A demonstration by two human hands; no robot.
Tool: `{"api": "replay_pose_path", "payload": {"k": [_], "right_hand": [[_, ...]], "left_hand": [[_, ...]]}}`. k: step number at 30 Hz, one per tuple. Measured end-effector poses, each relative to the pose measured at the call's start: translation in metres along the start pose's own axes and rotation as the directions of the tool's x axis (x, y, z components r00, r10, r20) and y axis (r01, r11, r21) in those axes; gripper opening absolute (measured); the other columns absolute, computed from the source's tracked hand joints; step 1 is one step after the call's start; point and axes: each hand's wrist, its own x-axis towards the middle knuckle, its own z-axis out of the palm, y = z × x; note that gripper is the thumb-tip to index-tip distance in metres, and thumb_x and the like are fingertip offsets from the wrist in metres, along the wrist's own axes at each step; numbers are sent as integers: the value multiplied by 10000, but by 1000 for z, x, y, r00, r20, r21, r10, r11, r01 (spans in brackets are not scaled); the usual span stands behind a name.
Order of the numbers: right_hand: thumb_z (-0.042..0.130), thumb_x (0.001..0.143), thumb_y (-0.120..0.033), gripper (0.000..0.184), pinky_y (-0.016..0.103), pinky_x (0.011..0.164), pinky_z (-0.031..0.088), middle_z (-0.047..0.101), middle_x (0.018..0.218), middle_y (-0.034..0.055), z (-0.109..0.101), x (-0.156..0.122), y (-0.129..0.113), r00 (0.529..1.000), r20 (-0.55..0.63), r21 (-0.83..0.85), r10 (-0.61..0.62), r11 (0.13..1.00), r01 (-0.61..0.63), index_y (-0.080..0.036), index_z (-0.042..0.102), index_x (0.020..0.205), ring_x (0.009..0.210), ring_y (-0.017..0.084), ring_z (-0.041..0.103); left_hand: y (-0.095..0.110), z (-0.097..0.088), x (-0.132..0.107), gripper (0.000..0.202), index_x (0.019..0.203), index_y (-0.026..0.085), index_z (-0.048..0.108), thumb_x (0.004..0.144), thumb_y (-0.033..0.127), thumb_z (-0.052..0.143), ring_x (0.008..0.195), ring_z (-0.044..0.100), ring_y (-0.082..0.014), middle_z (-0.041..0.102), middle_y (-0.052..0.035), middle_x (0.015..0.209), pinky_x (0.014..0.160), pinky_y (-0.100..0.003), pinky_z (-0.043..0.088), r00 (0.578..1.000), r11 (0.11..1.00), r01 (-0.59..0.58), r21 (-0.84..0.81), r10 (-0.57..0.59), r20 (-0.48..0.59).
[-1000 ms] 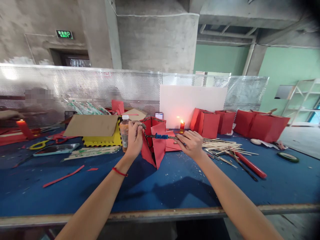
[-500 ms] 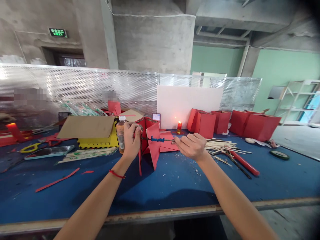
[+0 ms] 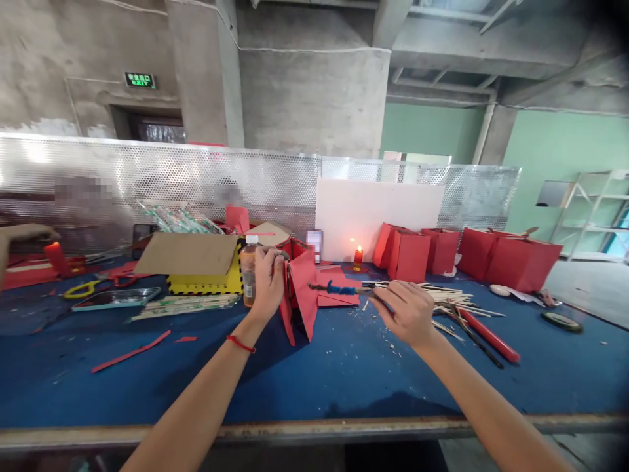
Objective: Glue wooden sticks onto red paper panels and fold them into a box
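My left hand point(image 3: 268, 280) is closed on the upper left edge of a red paper box point(image 3: 305, 298), which stands with its side panels splayed toward me. A red bracelet circles that wrist. Held in my right hand point(image 3: 407, 309) is a thin dark stick with a blue wrapped section point(image 3: 341, 288). It points left, its tip in front of the box panel and apart from my left hand. Whether the tip touches the panel, I cannot tell. Flat red sheets point(image 3: 339, 296) lie behind the stick.
A lit candle point(image 3: 358, 257) burns behind the box. Finished-looking red boxes point(image 3: 410, 257), thin sticks point(image 3: 455, 298), a red rod point(image 3: 491, 335) and a tape roll point(image 3: 561, 322) are rightward. A bottle point(image 3: 249, 272), yellow carton point(image 3: 204, 284) and scissors point(image 3: 82, 289) are leftward. Another person's hand point(image 3: 29, 233) shows far left.
My right hand has drawn the stick rightward, away from my left hand. My left hand keeps its hold on the red box. The whole view has shifted slightly.
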Motion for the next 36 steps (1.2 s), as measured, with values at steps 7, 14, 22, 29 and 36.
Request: {"api": "replay_pose_path", "payload": {"k": [7,14,22,29,36], "right_hand": [[576,900,-353,244,287,738,513,695,998,54,67,61,-15,820,383,704,426,440,-557,-230,707,1064,874,169,649],[750,729,-339,230,362,887,476,722,923,21,117,98,-17,750,640,741,166,124,-660,-241,756,938,935,180,630],[756,707,-339,161,286,701,430,641,705,-16,113,99,-15,747,637,732,191,154,-664,-190,722,757,702,123,553],[750,726,-364,174,297,714,426,641,727,-7,104,105,-29,770,582,705,261,309,-638,-197,716,757,734,141,555],[713,765,-347,156,284,716,414,676,731,-2,96,113,-31,753,630,643,190,417,-642,-194,739,744,743,148,584]], "left_hand": [[0,1,-2,367,819,200,562,988,421,324,915,499,-207,495,-57,883,856,-358,435,998,999,-46,-15,46,35],[0,1,-2,329,845,200,558,982,395,331,945,497,-209,484,-65,919,877,-368,445,997,999,-32,-23,34,75],[-1,3,-2,308,807,200,530,975,373,339,934,500,-205,480,-62,922,871,-360,456,991,1000,13,-10,-12,130],[-2,4,1,282,806,202,515,974,354,348,902,483,-198,470,-54,901,851,-352,443,993,1000,-11,-3,11,114],[0,4,0,297,824,201,516,989,352,321,905,473,-196,457,-52,909,867,-357,443,997,1000,-12,15,11,79]]}}
